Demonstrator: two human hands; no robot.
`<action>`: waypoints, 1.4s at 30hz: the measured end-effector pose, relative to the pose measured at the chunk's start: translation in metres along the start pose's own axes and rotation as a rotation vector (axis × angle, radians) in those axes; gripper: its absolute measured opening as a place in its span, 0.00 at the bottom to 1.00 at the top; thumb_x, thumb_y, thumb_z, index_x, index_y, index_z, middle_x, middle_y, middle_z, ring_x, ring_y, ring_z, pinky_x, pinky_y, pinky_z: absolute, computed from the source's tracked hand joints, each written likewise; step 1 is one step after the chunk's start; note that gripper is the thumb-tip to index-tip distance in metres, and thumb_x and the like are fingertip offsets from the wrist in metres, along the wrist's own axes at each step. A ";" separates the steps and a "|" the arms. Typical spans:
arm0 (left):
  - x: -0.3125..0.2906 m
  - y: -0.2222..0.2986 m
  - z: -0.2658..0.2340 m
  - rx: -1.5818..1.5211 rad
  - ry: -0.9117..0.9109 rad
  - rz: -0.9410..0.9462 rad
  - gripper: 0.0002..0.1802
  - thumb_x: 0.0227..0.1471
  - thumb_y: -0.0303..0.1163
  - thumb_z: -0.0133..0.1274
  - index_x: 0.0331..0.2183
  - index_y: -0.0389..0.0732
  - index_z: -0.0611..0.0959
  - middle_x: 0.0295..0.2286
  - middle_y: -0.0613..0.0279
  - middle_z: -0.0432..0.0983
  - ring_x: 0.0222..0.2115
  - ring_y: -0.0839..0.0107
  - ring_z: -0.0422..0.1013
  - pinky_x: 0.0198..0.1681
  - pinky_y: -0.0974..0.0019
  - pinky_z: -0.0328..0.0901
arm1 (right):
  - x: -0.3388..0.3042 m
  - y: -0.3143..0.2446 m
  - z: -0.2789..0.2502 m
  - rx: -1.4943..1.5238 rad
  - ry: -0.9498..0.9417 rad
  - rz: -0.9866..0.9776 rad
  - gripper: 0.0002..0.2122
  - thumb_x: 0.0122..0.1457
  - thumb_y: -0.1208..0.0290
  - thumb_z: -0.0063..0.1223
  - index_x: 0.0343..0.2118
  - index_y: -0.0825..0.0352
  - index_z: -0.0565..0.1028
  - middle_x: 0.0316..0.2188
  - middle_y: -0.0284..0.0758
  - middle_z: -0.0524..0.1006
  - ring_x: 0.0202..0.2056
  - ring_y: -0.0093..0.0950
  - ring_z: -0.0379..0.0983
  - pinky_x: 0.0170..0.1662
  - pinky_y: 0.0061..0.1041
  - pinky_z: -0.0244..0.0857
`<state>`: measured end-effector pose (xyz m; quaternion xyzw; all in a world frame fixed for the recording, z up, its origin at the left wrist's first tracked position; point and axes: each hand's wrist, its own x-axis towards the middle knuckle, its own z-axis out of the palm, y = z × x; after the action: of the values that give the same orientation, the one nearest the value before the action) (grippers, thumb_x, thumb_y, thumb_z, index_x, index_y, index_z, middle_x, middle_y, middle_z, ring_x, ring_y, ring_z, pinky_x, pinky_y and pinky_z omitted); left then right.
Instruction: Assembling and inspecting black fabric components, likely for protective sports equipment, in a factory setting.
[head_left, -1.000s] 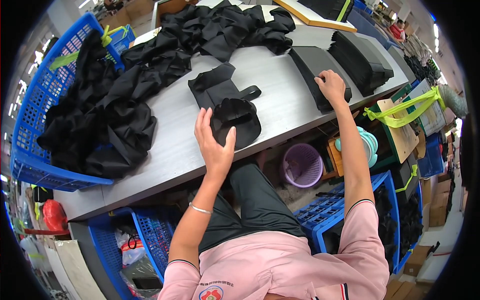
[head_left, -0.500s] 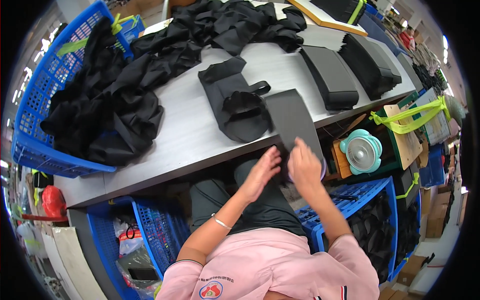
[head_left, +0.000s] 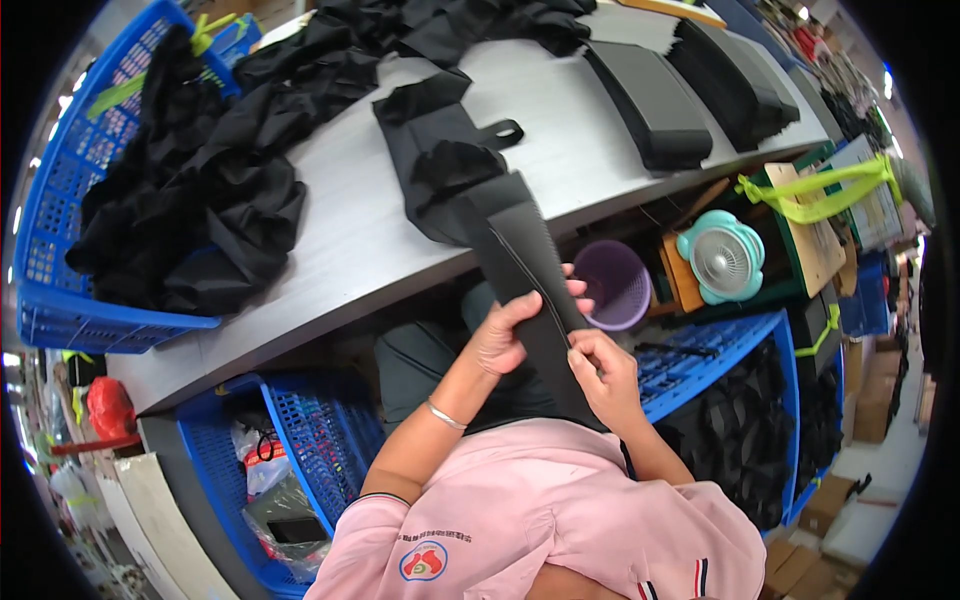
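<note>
A long dark grey and black panel [head_left: 515,245] lies at a slant between my hands, its far end resting over a black fabric piece at the table's edge and its near end against my lap. It looks folded lengthwise, with a thin pale line along it. My left hand [head_left: 508,335] wraps round its middle, thumb on top and fingertips showing at the far side. Closer to me, my right hand [head_left: 605,372] pinches the panel's right edge. The black fabric piece [head_left: 425,150], with a small strap loop, lies on the table beyond.
Crumpled black fabric [head_left: 190,220] spills from a blue basket [head_left: 100,325] at the left. Two stacks of grey-black panels [head_left: 650,100] stand at the right of the table [head_left: 340,190]. Below are a purple bin [head_left: 612,285], a turquoise fan [head_left: 720,252] and blue crates [head_left: 325,440].
Both hands have closed on the panel; my left hand was open and apart from it. The panel has turned, its far end swinging left over the black fabric piece. The purple bin is uncovered.
</note>
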<state>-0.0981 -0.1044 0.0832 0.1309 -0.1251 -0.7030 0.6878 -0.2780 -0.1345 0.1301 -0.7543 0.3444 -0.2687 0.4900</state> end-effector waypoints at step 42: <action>0.001 0.063 0.058 1.865 -0.087 0.750 0.23 0.33 0.15 0.56 0.37 0.41 0.87 0.52 0.60 0.74 0.34 0.61 0.67 0.38 0.65 0.67 | 0.129 0.035 0.049 -0.386 0.108 -0.585 0.06 0.49 0.75 0.56 0.30 0.68 0.74 0.28 0.39 0.78 0.30 0.40 0.77 0.28 0.38 0.66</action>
<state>-0.0600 -0.1068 0.1597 0.5435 -0.6838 -0.0666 0.4823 -0.1711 -0.2179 0.0879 -0.8845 0.1837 -0.3670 0.2219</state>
